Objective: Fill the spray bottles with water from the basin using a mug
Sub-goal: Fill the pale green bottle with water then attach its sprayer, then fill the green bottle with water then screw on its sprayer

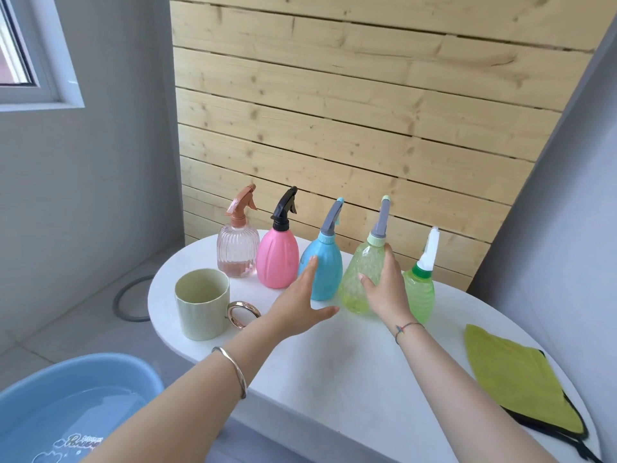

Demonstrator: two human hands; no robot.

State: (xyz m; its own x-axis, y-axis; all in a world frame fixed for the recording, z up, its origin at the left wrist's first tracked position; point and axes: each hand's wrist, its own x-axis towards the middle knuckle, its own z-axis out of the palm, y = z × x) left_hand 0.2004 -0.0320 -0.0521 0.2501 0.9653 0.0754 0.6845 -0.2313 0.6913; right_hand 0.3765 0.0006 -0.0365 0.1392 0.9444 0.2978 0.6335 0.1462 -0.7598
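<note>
Spray bottles: five, upright in one row along the far side of the table.
Row from left: clear pink ribbed bottle [237,252] with a copper trigger; pink bottle [277,262] with a black trigger; blue bottle [329,272] with a grey nozzle; yellow-green bottle [354,295] with a grey nozzle; green bottle [421,292] with a white nozzle.
Caps: all five spray heads are on.
Right hand [384,285]: grasps the yellow-green bottle, thumb across its front and fingers up its side toward the neck.
Left hand [300,302]: released, fingers straight and spread, reaching in front of the blue bottle; whether it touches the bottle cannot be told.
Mug [200,312]: one, pale green with a gold ring handle, upright on the table's left end, near the left hand and in front of the two pink bottles.
Basin [66,372]: one, blue, holding water, low at the left, beside the table's near edge.
Cloth [514,375]: one, yellow-green with dark edging, flat on the table's right end.
Wrists: one silver bangle [233,365] on the left, one thin string bracelet [407,327] on the right.
Surface: a white table [334,379] with rounded ends.
Room: pale wooden plank wall [334,111] behind the bottles, grey walls on both sides, a window [33,61] at upper left, one grey hoop [118,302] on the floor.
Writing: a printed word inside the basin, too cut off to read.
</note>
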